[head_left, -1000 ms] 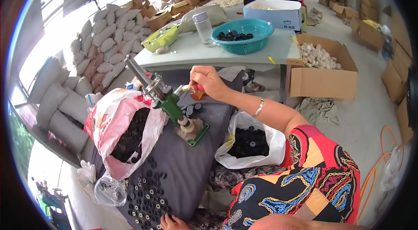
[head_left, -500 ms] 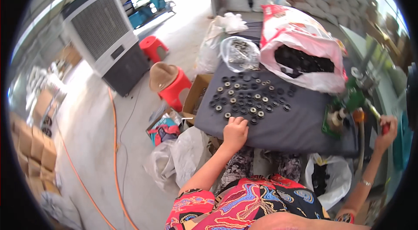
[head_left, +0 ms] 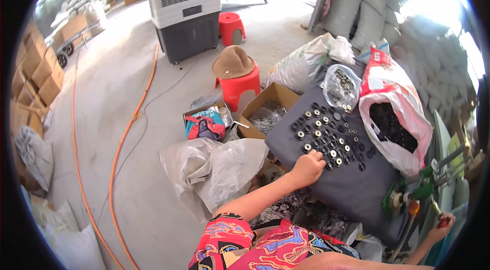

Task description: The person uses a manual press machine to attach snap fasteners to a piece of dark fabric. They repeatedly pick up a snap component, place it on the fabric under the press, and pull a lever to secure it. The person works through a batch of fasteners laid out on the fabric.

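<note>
Several black rings (head_left: 316, 143), some with shiny metal centres, lie spread over a dark grey padded table top (head_left: 352, 191). At their near edge is my left hand (head_left: 309, 168), fingers bent and drawn together at the tips; whatever they pinch is hidden. Off to the right, my right hand (head_left: 443, 228) is wrapped round the red grip of a lever (head_left: 437, 208). That lever belongs to a green hand press (head_left: 394, 199) fixed at the table's right end. Between the two hands lies bare padding.
An open white-and-red sack (head_left: 395, 129) of black parts and a clear bag (head_left: 341, 88) of metal parts rest on the table's far side. Left of it are a cardboard box (head_left: 270, 111), a red stool (head_left: 240, 86) bearing a brown hat (head_left: 233, 62), and an orange hose (head_left: 133, 116).
My view has swung left, so the table appears further right and tilted. My left hand is still by the near rings, and my right hand keeps hold of the lever grip.
</note>
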Tool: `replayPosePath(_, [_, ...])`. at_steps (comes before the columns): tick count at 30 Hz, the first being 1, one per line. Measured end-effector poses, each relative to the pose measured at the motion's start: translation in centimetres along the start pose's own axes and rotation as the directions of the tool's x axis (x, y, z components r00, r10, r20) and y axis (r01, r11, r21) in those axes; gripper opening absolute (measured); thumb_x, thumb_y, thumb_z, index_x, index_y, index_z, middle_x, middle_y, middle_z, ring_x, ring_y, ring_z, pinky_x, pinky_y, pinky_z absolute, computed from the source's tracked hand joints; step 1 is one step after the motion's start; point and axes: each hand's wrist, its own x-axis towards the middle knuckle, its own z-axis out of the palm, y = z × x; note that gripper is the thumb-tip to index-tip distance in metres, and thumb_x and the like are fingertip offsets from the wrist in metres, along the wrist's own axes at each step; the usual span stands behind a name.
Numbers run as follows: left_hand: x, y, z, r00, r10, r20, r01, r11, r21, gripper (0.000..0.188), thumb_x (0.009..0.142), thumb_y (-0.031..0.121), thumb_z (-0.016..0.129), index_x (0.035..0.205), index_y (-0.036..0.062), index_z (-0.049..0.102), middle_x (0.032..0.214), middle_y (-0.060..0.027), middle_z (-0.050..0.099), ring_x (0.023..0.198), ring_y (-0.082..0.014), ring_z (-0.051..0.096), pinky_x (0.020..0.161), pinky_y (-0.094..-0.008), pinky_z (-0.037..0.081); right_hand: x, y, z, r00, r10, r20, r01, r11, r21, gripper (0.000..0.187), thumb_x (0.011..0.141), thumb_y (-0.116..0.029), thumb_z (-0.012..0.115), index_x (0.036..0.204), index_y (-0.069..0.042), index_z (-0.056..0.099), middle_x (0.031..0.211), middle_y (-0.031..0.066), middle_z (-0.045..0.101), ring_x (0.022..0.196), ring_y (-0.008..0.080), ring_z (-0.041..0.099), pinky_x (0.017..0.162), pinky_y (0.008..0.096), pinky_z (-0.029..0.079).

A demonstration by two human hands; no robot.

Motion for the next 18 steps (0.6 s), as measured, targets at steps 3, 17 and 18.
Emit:
replayPosePath(3, [-0.3,-0.1,0.5,0.999,-0.024,-0.032,0.023,1.0,-0.013,0.014,0.071,0.01,0.07,0.081,0.0057,0.062,0.088,-0.009,0.057,0.086,-0.0294,0.057,0.072,-0.041,0.051,3.3,2.8,-2.2,0.994,0.098,-0.052,-0.09,0.987,0.137,0.021,0.1,-0.018,0.045,0.081,-0.008,0.048,0.079,0.0042,0.044,0.076,0.0155,0.045,0.087,0.0329,0.043])
replayPosePath(17, [0.1,-0.5,0.5,0.992,-0.077,-0.1,0.075,0.997,-0.018,0.014,0.074,0.005,0.063,0.088,0.0025,0.061,0.08,-0.0092,0.058,0.078,-0.0279,0.058,0.066,-0.0385,0.052,6.6,3.9,-5.4,0.982,0.179,0.061,-0.186,0.97,0.156,0.022,0.101,-0.021,0.049,0.085,-0.007,0.054,0.079,0.0041,0.049,0.077,0.0153,0.049,0.091,0.0335,0.044])
replayPosePath(18, [0.2,-0.4,0.6,0.992,-0.088,-0.089,0.086,0.996,-0.025,0.015,0.075,0.005,0.063,0.09,0.0025,0.061,0.081,-0.0091,0.059,0.078,-0.028,0.059,0.066,-0.0388,0.052,6.1,2.6,-4.4,0.982,0.188,-0.02,-0.182,0.97,0.159,0.022,0.102,-0.02,0.047,0.084,-0.007,0.052,0.08,0.0047,0.047,0.077,0.0158,0.048,0.091,0.034,0.043])
